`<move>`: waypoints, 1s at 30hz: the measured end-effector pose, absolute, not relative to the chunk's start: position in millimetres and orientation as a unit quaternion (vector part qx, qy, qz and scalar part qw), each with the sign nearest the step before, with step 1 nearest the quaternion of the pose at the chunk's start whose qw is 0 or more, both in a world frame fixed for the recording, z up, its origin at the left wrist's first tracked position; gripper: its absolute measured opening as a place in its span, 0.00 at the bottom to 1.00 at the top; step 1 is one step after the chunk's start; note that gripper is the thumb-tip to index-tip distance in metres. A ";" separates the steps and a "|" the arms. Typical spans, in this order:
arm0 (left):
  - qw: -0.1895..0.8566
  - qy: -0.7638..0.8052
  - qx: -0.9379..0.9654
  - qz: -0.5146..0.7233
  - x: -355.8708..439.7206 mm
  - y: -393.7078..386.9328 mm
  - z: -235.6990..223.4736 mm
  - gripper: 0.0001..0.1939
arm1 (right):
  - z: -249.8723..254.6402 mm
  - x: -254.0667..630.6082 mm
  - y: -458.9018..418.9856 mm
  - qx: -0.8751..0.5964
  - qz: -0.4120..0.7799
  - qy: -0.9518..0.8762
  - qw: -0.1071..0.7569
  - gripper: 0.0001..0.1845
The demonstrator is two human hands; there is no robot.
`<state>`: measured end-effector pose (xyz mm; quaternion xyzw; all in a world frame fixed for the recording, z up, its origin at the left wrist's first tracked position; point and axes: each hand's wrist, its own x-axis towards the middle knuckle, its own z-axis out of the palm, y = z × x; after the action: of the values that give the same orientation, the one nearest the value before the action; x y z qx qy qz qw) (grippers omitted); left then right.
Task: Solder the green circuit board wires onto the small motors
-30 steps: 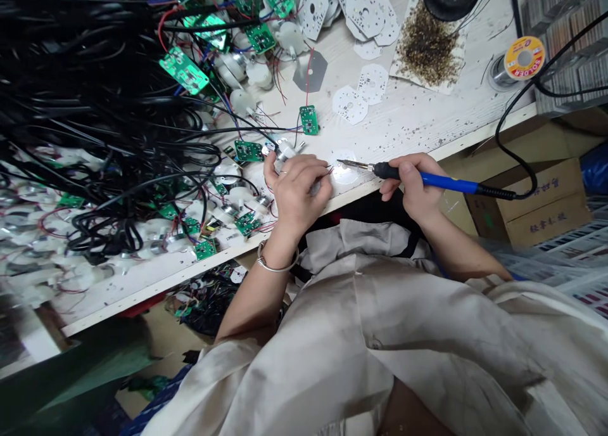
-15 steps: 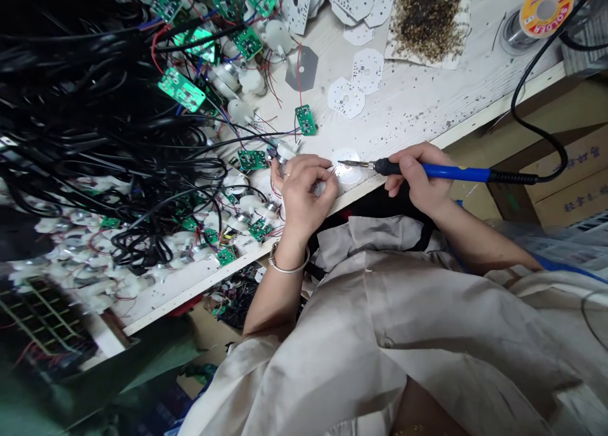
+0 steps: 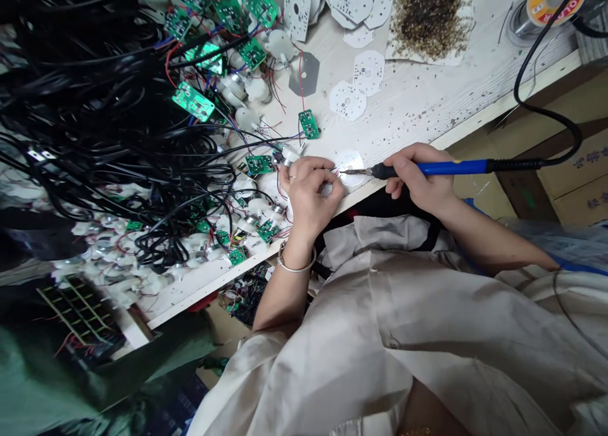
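Head view: cardboard box beneath soldering-iron cord

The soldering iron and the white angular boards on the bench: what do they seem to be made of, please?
The soldering iron seems to have a glossy blue plastic grip, a black, perhaps rubber, section and a shiny metal tip. The white board has a matte coating, maybe over aluminium. The bare grey plate looks like similar metal, but the look cannot confirm this.

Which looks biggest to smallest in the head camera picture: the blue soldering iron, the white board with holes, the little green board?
1. Blue-handled metal soldering iron, though it's nearer the camera
2. White eight-sided circuit board
3. Small green rectangular circuit board
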<state>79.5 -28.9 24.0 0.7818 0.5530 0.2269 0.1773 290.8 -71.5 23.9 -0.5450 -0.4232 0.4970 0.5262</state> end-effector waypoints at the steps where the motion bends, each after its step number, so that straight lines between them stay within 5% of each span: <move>1: 0.177 0.553 0.782 0.225 79.4 -28.8 24.0 0.07 | 24.1 290.9 -71.2 -0.542 0.496 -0.426 0.528 0.21; 18: 0.199 0.548 0.776 0.242 79.2 -28.4 22.0 0.08 | 27.3 295.3 -69.6 -0.530 0.501 -0.451 0.514 0.17; 30: 0.201 0.562 0.778 0.199 81.9 -31.7 21.7 0.08 | 18.7 294.4 -77.4 -0.531 0.444 -0.383 0.611 0.17</move>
<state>81.9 -31.7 21.7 0.7775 0.5618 0.1986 0.2010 294.4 -77.4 18.7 -0.5314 -0.3830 0.4444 0.6111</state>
